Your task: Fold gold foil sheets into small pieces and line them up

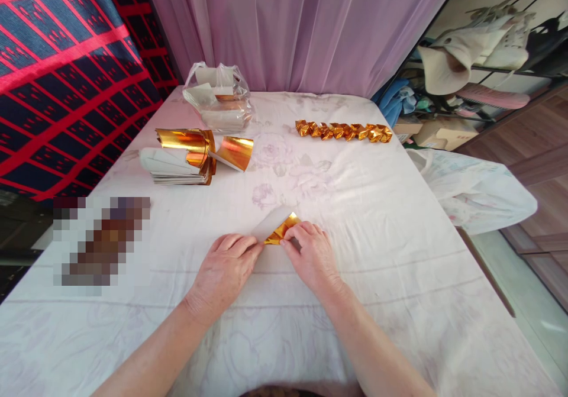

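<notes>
I have the partly folded sheet point(284, 229) over the worktop point(399, 219), between both hands. My feed shows the right hand point(314, 252) pinching its gold edge between thumb and forefinger; the left hand point(227, 265) has its fingertips at the sheet's left corner, though I cannot tell whether they pinch it. Beyond the sheet to its left I see the stack point(180, 165) and, farther from it, the bag point(219, 113); beyond it to the right lies the gold row point(344, 131).
</notes>
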The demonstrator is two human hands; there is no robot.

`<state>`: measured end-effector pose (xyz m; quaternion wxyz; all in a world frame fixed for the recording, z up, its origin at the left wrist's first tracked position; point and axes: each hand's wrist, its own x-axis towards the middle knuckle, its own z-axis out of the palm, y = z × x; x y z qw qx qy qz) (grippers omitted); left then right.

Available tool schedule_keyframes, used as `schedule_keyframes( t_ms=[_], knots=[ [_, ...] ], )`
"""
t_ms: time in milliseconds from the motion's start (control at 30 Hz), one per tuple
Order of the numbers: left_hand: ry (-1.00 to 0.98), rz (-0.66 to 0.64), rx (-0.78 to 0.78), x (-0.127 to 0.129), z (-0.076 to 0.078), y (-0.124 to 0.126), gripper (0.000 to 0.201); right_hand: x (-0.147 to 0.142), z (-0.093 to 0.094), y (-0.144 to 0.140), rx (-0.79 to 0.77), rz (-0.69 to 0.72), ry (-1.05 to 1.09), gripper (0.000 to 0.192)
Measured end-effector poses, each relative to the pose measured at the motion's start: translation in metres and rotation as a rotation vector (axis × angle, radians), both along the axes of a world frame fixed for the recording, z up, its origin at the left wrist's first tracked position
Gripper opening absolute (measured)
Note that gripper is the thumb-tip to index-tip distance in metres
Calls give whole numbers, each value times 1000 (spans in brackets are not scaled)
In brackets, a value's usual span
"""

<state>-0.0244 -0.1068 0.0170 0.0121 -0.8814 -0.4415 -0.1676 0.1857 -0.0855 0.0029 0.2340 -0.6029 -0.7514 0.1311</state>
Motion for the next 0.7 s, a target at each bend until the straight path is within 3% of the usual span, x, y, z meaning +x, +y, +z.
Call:
schedule_keyframes(
  t_ms=[333,500,700],
  knots=[
    [34,53,105,13,5,-8,30,-2,0,1,-12,-16,3,7],
    [42,69,54,25,4,-7,30,-2,1,1,-35,-15,2,6],
    [20,104,53,22,0,-7,29,-2,2,1,-43,-15,7,6]
  ],
)
